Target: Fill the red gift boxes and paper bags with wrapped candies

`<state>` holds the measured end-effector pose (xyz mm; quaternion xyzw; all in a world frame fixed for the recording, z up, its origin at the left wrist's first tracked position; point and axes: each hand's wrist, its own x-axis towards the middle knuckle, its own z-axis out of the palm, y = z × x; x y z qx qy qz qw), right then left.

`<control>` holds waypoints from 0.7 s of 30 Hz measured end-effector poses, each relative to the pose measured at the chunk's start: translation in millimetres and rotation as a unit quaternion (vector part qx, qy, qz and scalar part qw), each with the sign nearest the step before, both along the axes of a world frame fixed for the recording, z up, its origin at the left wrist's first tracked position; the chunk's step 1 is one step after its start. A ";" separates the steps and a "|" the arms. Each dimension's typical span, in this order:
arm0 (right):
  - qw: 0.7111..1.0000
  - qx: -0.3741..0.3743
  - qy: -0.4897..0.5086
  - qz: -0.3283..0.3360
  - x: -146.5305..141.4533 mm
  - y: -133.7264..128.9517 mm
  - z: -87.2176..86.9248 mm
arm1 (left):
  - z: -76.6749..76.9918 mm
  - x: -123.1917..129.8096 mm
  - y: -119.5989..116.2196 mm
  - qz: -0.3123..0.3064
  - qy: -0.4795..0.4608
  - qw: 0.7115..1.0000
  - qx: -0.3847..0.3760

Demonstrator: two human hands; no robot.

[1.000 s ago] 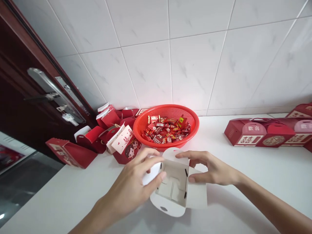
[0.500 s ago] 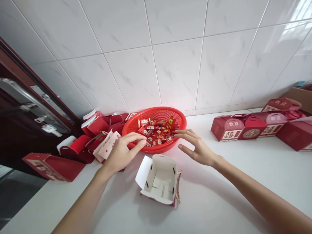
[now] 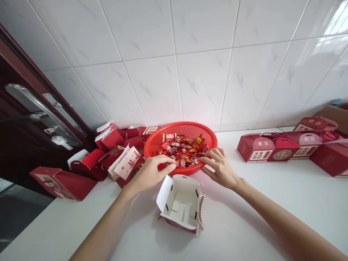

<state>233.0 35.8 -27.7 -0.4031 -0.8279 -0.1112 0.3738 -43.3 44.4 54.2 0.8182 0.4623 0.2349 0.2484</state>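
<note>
A red plastic basket (image 3: pixel 187 127) with a mesh wall holds a heap of red-wrapped candies (image 3: pixel 186 148). My left hand (image 3: pixel 152 173) reaches over its near left rim, thumb and index fingertip slightly apart at the candies. From the right, my right hand (image 3: pixel 221 168) extends its fingers over the near right rim to the candies, its thumb lower by the rim. I see no candy held in either hand. In front of the basket stands a gift box (image 3: pixel 178 203) with its top open, white inside, red outside, a twisted cord handle (image 3: pixel 201 214) at its right side.
Several red gift boxes (image 3: pixel 88 165) crowd the counter's left side by a dark red door (image 3: pixel 16 108) with keys in its lock. More closed red boxes (image 3: pixel 259 148) line up at the right, near a cardboard box (image 3: pixel 330 114). A tiled wall (image 3: pixel 203 87) rises behind.
Both hands have moved in to the candies, and the left thumb and index finger have drawn closer together. The basket sits slightly further right. The view has shifted a little.
</note>
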 end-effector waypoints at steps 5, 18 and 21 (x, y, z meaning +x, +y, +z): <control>0.999 0.038 0.012 0.016 26.1 1.8 -4.5 | 5.8 5.8 -7.7 -0.055 -0.051 0.995 -0.066; 0.986 0.138 0.093 0.020 -10.3 -31.2 -30.5 | 14.9 39.2 86.8 -0.206 0.278 0.933 -0.092; 0.985 0.148 0.082 0.043 -20.8 -36.6 -35.5 | 4.8 54.2 92.1 -0.228 0.360 0.897 -0.119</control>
